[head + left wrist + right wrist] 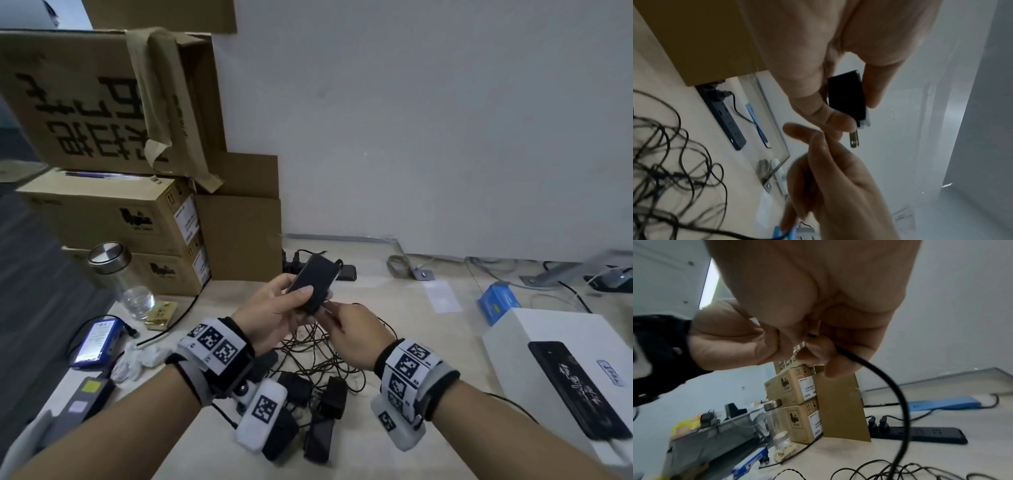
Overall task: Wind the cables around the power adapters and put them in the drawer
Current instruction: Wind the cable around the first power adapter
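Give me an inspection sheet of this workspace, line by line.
Surface: light desk.
Job's things: one black adapter lifted; more adapters lie near the wrists; no drawer seen.
Clutter: glass bottle, white box, blue box.
Grip: left hand holds the lifted adapter; right hand pinches its cable.
Cables: tangled pile under the hands.
Surroundings: stacked cardboard boxes, power strip, white wall.
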